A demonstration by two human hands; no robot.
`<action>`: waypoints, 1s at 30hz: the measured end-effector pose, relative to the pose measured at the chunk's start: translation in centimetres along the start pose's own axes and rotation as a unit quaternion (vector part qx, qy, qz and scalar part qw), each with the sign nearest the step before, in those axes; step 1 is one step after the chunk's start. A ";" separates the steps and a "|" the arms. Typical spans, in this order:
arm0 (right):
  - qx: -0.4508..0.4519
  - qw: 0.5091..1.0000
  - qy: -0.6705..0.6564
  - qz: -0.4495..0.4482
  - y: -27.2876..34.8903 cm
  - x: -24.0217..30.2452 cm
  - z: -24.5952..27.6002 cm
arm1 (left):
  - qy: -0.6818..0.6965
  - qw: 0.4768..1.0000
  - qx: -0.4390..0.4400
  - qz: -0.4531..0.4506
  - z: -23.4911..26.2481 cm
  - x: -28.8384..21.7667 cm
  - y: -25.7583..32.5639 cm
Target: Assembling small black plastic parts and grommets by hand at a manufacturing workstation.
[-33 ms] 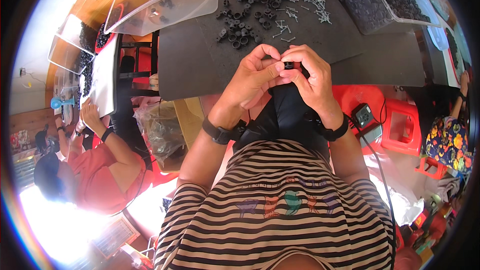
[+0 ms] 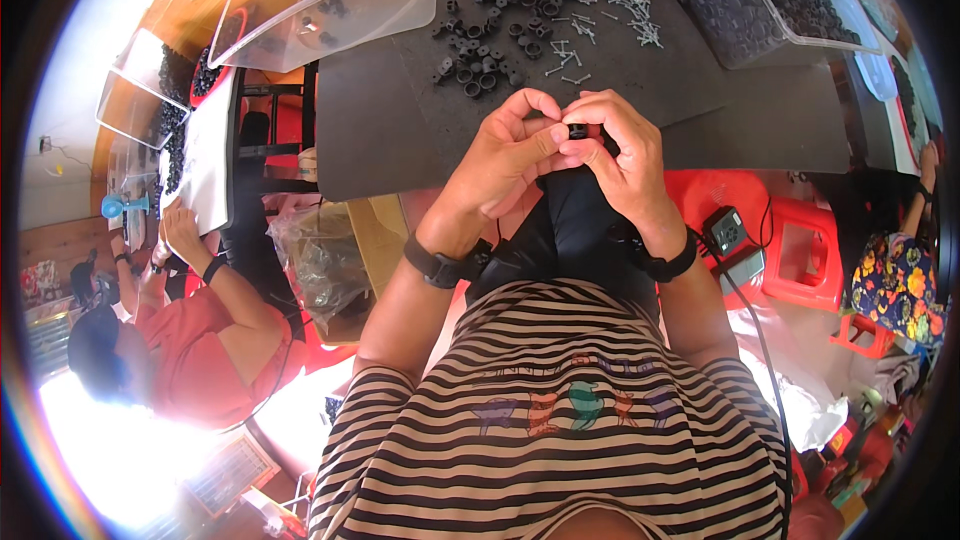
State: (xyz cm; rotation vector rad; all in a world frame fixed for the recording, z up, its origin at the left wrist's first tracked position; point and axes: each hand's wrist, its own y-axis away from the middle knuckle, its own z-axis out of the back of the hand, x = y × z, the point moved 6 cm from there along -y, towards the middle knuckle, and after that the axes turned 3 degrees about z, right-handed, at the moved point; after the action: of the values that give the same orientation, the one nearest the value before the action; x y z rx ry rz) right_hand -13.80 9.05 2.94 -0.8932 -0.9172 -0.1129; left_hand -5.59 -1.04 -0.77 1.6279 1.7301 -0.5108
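Just over the near edge of the dark table, my two hands meet around a small black plastic ring-shaped part (image 2: 577, 130). My left hand (image 2: 513, 148) pinches at its left side with thumb and forefinger. My right hand (image 2: 622, 145) grips it from the right, fingers curled. The fingertips cover much of the part, so its full shape is hidden. Beyond my hands, loose black plastic ring parts (image 2: 487, 65) lie scattered on the table. To their right is a spread of thin silvery screws (image 2: 640, 15).
A clear bin of black parts (image 2: 400, 10) stands at the far left, another clear bin (image 2: 740, 35) at the far right. Red stools (image 2: 803, 255) and a cable-connected black device (image 2: 728, 230) are to my right. A co-worker in red (image 2: 215, 340) sits at left, beside a plastic-lined carton (image 2: 375, 250).
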 end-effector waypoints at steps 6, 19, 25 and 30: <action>0.022 0.996 -0.084 -0.037 0.0 -0.6 0.0 | 0.033 0.999 0.007 0.018 0.1 0.1 -0.2; -0.005 0.997 -0.078 -0.016 0.1 -0.3 0.3 | -0.016 1.000 0.004 0.022 -0.7 0.0 -0.3; -0.005 0.997 -0.072 -0.021 0.2 0.1 0.1 | 0.000 1.000 0.015 0.027 -0.3 0.2 -0.2; 0.001 0.999 -0.045 -0.009 -0.1 0.6 0.1 | 0.026 0.999 0.023 0.018 -0.1 0.2 -0.3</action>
State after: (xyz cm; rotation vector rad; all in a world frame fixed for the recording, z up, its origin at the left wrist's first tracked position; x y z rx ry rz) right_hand -13.49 9.25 3.46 -0.8933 -1.0087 -0.0874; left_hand -5.87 -0.82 -0.90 1.7147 1.7343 -0.4980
